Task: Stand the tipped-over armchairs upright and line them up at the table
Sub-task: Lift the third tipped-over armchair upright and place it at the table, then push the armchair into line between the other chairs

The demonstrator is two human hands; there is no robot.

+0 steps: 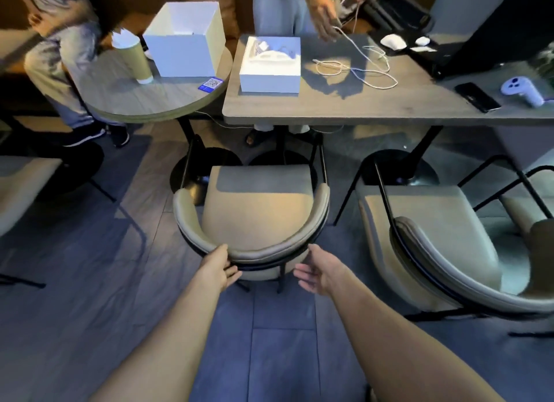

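A beige armchair (257,209) with a curved padded back and black metal legs stands upright in front of me, its seat facing the rectangular wooden table (344,107). My left hand (217,271) grips the left rear of its backrest, thumb on top and fingers beneath. My right hand (314,271) hovers at the right rear of the backrest, fingers spread, thumb close to the padding. A second matching armchair (434,239) stands upright to the right, turned slightly away from the table.
A round table (144,101) at the left carries a paper cup (135,61) and a white box (184,41). The rectangular table holds another white box (269,65), a cord, a phone (476,97) and a controller. Two people are behind the tables. Part of another seat (21,185) shows at the left edge.
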